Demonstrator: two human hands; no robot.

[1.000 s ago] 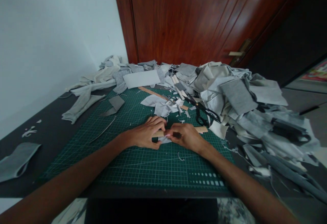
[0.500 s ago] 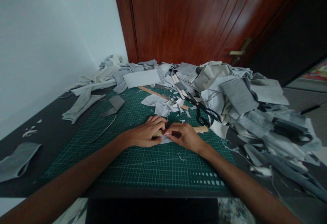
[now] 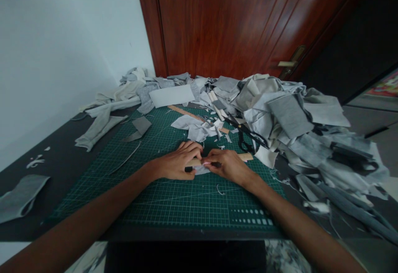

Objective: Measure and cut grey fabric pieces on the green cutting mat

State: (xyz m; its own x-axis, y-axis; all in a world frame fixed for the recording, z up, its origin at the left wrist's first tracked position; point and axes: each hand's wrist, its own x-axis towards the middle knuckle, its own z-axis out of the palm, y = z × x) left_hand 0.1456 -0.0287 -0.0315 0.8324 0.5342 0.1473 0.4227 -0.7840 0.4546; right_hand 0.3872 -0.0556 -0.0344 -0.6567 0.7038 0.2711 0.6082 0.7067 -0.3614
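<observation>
Left hand (image 3: 179, 162): half-open, palm down, thumb and forefinger parted across the wooden ruler
Right hand (image 3: 228, 164): fingers curled toward the thumb near the ruler; whether they pinch anything, I cannot tell
Wooden ruler (image 3: 246, 157): flat, straight, pale brown
White fabric (image 3: 202, 170): soft, thin piece, mostly hidden by the hands
Cutting mat (image 3: 168, 206): green, smooth, printed with a white grid
Beyond the hands: crumpled white scraps (image 3: 198, 132), 1 more wooden strip (image 3: 184, 112), black scissors (image 3: 241, 128) and a heap of grey and cream cloth (image 3: 290, 115)
Near side: gridded mat runs toward the dark table's (image 3: 70, 165) front edge, with 1 curled thread (image 3: 220, 190) on it
Ruler's place: under both hands, its end jutting past the right hand
Fabric's place: between the hands, along the ruler's near side
</observation>
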